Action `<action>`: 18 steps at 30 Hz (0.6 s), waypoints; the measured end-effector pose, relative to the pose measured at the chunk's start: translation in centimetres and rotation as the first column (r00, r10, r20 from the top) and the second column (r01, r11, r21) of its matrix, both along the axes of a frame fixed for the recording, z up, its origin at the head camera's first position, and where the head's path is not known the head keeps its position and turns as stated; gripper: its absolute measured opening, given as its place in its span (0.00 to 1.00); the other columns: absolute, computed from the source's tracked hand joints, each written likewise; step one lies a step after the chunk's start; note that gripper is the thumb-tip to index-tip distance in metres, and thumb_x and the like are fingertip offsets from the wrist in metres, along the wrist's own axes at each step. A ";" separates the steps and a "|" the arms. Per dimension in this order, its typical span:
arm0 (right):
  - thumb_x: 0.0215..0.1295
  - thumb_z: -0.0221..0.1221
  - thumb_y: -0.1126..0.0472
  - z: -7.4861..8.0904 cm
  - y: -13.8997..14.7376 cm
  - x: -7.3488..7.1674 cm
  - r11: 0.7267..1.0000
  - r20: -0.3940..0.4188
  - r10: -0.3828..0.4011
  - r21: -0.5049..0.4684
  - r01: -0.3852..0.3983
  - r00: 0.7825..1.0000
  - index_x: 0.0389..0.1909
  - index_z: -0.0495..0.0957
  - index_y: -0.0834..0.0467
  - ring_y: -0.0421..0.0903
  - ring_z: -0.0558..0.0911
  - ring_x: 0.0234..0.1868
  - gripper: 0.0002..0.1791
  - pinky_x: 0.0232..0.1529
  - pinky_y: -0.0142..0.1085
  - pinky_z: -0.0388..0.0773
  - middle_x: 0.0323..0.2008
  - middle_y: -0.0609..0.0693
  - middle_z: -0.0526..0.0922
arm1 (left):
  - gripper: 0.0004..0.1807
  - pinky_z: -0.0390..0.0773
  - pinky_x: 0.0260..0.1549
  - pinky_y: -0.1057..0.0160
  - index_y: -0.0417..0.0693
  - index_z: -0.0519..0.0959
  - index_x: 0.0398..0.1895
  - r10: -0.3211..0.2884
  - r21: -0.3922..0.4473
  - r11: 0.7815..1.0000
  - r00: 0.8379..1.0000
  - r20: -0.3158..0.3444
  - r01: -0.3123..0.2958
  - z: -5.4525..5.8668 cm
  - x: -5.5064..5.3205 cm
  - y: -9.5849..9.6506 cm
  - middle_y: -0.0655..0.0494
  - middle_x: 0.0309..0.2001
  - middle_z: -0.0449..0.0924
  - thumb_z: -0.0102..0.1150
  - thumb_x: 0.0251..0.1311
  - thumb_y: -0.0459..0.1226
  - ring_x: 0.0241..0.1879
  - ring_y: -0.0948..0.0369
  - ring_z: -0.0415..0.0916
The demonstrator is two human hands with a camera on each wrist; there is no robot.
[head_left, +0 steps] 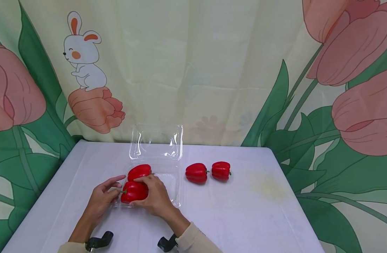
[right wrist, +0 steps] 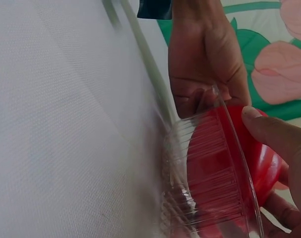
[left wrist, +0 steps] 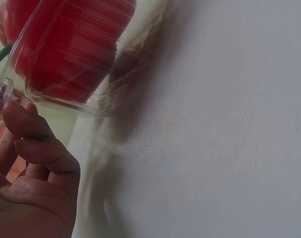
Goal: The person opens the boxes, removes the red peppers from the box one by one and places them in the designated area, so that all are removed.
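A clear plastic box lies with its hinged lid raised at the back. Two red bell peppers are in its left half. The right hand grips the front bell pepper between thumb and fingers, its green stem facing left. Behind it lies the other bell pepper, partly covered by that hand. At the box's left edge, the left hand pinches the rim close to the stem. In the left wrist view, its fingertips meet the rim's corner. The box's right half holds no pepper.
To the right of the box, two more red bell peppers lie side by side on the white-covered table. A curtain printed with tulips and a rabbit hangs behind the table's far edge.
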State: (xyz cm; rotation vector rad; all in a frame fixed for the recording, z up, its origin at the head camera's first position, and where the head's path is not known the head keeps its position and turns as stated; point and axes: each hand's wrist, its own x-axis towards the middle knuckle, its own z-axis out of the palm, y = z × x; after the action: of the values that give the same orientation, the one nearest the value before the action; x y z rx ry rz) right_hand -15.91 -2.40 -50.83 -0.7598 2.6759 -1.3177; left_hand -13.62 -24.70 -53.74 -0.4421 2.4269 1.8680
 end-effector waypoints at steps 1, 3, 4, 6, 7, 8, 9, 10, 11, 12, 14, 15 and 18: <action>0.47 0.83 0.54 0.0 0.0 0.0 1.000 -0.001 -0.001 -0.004 0.001 1.000 0.67 0.78 0.42 0.37 0.75 0.65 0.43 0.52 0.28 0.82 0.63 0.41 0.80 | 0.34 0.86 0.39 0.67 0.52 0.72 0.77 -0.002 -0.001 1.000 1.000 0.000 0.002 0.0 0.0 0.0 0.52 0.55 0.77 0.66 0.68 0.37 0.37 0.58 0.79; 0.47 0.83 0.54 0.1 0.1 0.0 1.000 -0.002 -0.003 -0.014 0.003 1.000 0.67 0.78 0.42 0.36 0.75 0.65 0.43 0.52 0.27 0.82 0.63 0.40 0.80 | 0.33 0.86 0.39 0.67 0.53 0.72 0.77 0.002 0.001 1.000 1.000 0.000 -0.002 0.0 0.0 0.0 0.52 0.55 0.76 0.67 0.68 0.37 0.37 0.58 0.79; 0.47 0.83 0.54 0.1 0.1 0.1 1.000 -0.004 -0.003 -0.020 0.003 1.000 0.67 0.78 0.42 0.36 0.75 0.65 0.43 0.52 0.27 0.82 0.63 0.40 0.80 | 0.33 0.86 0.39 0.67 0.53 0.72 0.77 0.003 0.001 1.000 1.000 0.001 -0.003 0.0 0.0 0.0 0.52 0.55 0.77 0.67 0.68 0.37 0.37 0.58 0.79; 0.47 0.82 0.54 0.2 0.2 0.1 0.999 -0.006 -0.004 -0.032 0.003 1.000 0.67 0.78 0.42 0.36 0.75 0.64 0.42 0.52 0.27 0.82 0.62 0.40 0.81 | 0.34 0.86 0.39 0.67 0.53 0.72 0.77 0.005 0.002 1.000 1.000 0.005 -0.005 0.0 -0.1 0.0 0.53 0.54 0.77 0.66 0.68 0.36 0.37 0.58 0.79; 0.48 0.82 0.53 0.3 0.3 0.1 0.999 -0.009 -0.004 -0.035 0.004 1.000 0.67 0.78 0.42 0.35 0.75 0.64 0.42 0.52 0.27 0.82 0.62 0.40 0.81 | 0.34 0.86 0.38 0.67 0.53 0.72 0.77 0.007 0.001 1.000 1.000 0.008 -0.007 0.0 -0.1 0.0 0.53 0.54 0.77 0.66 0.68 0.36 0.36 0.58 0.79; 0.48 0.82 0.53 0.3 0.4 0.1 0.999 -0.012 -0.005 -0.038 0.004 1.000 0.67 0.78 0.42 0.35 0.75 0.64 0.42 0.52 0.27 0.82 0.62 0.40 0.81 | 0.34 0.86 0.38 0.67 0.53 0.72 0.77 0.011 0.003 1.000 1.000 0.011 -0.011 -0.1 -0.2 0.0 0.53 0.54 0.76 0.66 0.67 0.36 0.36 0.57 0.79; 0.48 0.82 0.53 0.4 0.4 0.1 0.999 -0.016 -0.004 -0.041 0.003 1.000 0.67 0.78 0.42 0.35 0.75 0.64 0.42 0.52 0.27 0.82 0.62 0.40 0.81 | 0.34 0.86 0.38 0.67 0.53 0.72 0.77 0.011 0.004 1.000 1.000 0.013 -0.011 -0.1 -0.2 0.0 0.53 0.54 0.76 0.66 0.67 0.36 0.36 0.57 0.79; 0.48 0.82 0.53 0.4 0.5 0.1 0.999 -0.018 -0.003 -0.046 0.003 1.000 0.68 0.78 0.42 0.35 0.75 0.64 0.42 0.52 0.27 0.82 0.62 0.41 0.81 | 0.34 0.86 0.38 0.66 0.53 0.71 0.77 0.013 0.004 1.000 1.000 0.014 -0.013 -0.1 -0.2 0.0 0.53 0.54 0.76 0.66 0.67 0.35 0.36 0.57 0.78; 0.48 0.82 0.53 0.5 0.6 0.1 0.999 -0.021 -0.002 -0.050 0.001 1.000 0.68 0.78 0.42 0.35 0.75 0.64 0.42 0.52 0.27 0.82 0.62 0.41 0.81 | 0.34 0.86 0.38 0.66 0.53 0.71 0.77 0.014 0.004 1.000 1.000 0.015 -0.014 -0.1 -0.2 0.0 0.54 0.54 0.76 0.66 0.67 0.35 0.36 0.57 0.78; 0.49 0.82 0.53 0.5 0.7 0.1 0.999 -0.025 -0.002 -0.054 0.001 1.000 0.68 0.78 0.42 0.35 0.75 0.64 0.42 0.52 0.27 0.82 0.62 0.41 0.81 | 0.34 0.86 0.38 0.67 0.54 0.71 0.77 0.015 0.003 1.000 1.000 0.015 -0.015 -0.1 -0.2 0.0 0.54 0.54 0.76 0.65 0.67 0.35 0.36 0.57 0.78; 0.49 0.82 0.53 0.7 0.9 0.1 0.998 -0.027 -0.001 -0.062 -0.001 1.000 0.68 0.78 0.42 0.35 0.75 0.63 0.42 0.52 0.26 0.82 0.62 0.42 0.81 | 0.34 0.86 0.37 0.67 0.54 0.72 0.77 0.016 0.000 1.000 1.000 0.013 -0.016 -0.1 -0.1 0.0 0.54 0.54 0.76 0.65 0.68 0.35 0.35 0.57 0.78; 0.49 0.82 0.53 0.7 1.0 0.1 0.998 -0.027 0.002 -0.068 -0.004 1.000 0.68 0.78 0.42 0.35 0.75 0.63 0.42 0.52 0.26 0.82 0.61 0.42 0.81 | 0.34 0.86 0.37 0.67 0.53 0.72 0.77 0.017 0.001 1.000 1.000 0.012 -0.017 -0.1 -0.1 0.0 0.55 0.53 0.76 0.65 0.68 0.35 0.35 0.57 0.78; 0.49 0.82 0.53 1.0 1.4 0.2 0.997 -0.025 0.005 -0.078 -0.007 1.000 0.68 0.78 0.43 0.35 0.75 0.63 0.42 0.52 0.25 0.81 0.61 0.42 0.81 | 0.33 0.86 0.37 0.67 0.53 0.72 0.77 0.017 -0.001 1.000 1.000 0.012 -0.017 0.0 -0.1 0.1 0.55 0.53 0.76 0.64 0.68 0.34 0.35 0.56 0.78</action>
State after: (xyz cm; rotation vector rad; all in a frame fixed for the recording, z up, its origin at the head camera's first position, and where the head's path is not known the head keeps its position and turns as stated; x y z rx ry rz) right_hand -15.73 -1.05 -49.83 -0.7967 2.6531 -1.4279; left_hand -13.75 -24.63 -53.74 -0.4740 2.4239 1.8648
